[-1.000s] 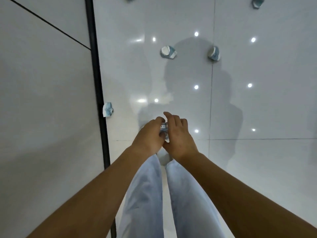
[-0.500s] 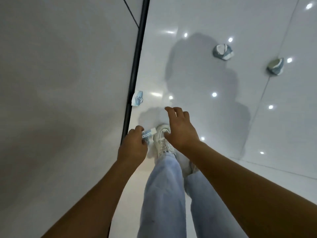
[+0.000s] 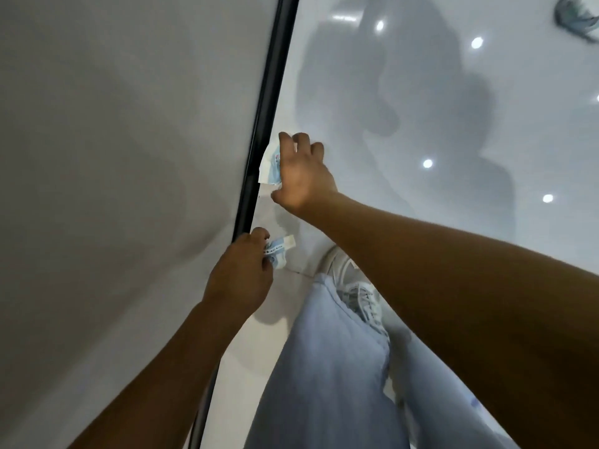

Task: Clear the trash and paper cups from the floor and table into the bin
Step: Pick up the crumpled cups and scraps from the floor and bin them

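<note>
While the bin and the table lie outside the frame, the clearing is judged only partly done: one scrap collected, one being reached, at least one more left on the floor. Item one, left hand (image 3: 241, 277), lower centre of the frame: grip curled and pinching a crumpled blue-and-white paper scrap (image 3: 278, 249), held above the floor just beside the black strip (image 3: 259, 131). Item two, right hand (image 3: 301, 171), centre of the frame: arm stretched forward from the lower right, fingers spread and lowered over a second crumpled paper (image 3: 269, 165) that lies on the glossy white floor (image 3: 421, 222) against the black strip; fingertips at or touching it, grip not yet closed on it, contact cannot be told for certain. Item three, another crumpled piece (image 3: 575, 14), upper right corner, well apart from both hands, untouched. Also present: pale jeans (image 3: 327, 367) and a white shoe (image 3: 353, 280), lower centre. Remaining, by judgement: pick up item two, collect item three, carry all to the bin.
</note>
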The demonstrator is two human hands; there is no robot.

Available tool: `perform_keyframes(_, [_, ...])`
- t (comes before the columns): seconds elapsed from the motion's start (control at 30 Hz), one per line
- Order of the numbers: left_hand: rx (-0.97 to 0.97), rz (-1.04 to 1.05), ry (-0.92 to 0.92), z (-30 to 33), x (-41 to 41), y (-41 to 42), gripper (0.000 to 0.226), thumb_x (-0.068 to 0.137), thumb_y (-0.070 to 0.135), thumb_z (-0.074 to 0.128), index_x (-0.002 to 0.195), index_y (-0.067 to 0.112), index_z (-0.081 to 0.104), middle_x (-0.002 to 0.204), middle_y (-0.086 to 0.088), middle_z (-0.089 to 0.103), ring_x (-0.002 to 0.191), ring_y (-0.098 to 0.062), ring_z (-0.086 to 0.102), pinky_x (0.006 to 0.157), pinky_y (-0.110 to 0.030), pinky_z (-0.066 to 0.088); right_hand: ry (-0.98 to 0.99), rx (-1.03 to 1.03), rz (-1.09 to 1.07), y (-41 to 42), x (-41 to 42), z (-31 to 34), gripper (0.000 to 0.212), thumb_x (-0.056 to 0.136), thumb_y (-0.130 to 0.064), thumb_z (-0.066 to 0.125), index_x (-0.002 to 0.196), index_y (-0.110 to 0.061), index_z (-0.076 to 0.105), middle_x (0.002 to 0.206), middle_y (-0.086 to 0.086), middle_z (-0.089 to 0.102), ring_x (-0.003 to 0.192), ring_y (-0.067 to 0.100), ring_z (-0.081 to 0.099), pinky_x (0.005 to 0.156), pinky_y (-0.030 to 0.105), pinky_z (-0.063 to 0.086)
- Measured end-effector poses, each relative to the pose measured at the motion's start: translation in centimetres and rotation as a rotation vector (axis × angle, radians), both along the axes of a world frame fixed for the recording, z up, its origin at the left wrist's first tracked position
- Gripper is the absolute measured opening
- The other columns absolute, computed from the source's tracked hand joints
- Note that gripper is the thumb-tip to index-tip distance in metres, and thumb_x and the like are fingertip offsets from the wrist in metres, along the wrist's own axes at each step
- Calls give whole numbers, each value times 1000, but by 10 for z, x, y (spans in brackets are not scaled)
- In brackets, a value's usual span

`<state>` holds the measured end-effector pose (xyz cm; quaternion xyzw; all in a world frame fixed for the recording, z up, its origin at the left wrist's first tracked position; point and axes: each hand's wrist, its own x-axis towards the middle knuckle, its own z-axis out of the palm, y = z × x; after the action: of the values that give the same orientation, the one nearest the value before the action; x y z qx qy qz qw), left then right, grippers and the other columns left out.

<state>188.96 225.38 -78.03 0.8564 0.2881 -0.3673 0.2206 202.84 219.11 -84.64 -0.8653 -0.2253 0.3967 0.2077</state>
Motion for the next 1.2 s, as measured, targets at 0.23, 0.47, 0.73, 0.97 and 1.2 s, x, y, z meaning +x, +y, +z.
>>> perform_keyframes(0.23, [-9,27,12,-35,-9,17,35,91,13,59,126,14,51,121,-8,58,106,-20,60,80,-21,44,-63,27,38,31,-3,-32,71,77,-16,73,135,-5,35,136,13,32,122,30,33,85,31,48])
perform_keyframes(0.47, [10,24,25,13,-5,2,36,89,13,60,124,12,51,117,-12,60,103,-24,60,80,-25,44,-37,62,79,-11,-12,20,40,86,-4,58,125,-7,51,124,10,47,113,25,43,85,33,49])
perform_keyframes(0.73, [-52,48,-35,135,4,-50,35,89,10,61,123,8,52,116,-16,60,101,-29,61,85,-36,52,-29,13,67,-84,-24,154,38,88,-8,58,126,-7,50,124,10,47,111,25,43,86,34,49])
perform_keyframes(0.97, [-10,168,-32,283,-2,-80,31,89,9,58,120,8,52,116,-18,60,102,-35,60,87,-39,50,-111,-12,193,-131,-29,331,36,89,-8,56,124,-9,51,124,7,46,109,23,43,82,34,50])
perform_keyframes(1.2, [50,412,-163,435,-72,-113,30,87,6,55,117,4,54,114,-21,59,103,-37,56,81,-32,42,-173,-9,382,-164,-74,495,36,86,-2,53,121,-7,51,125,8,44,112,24,41,85,37,49])
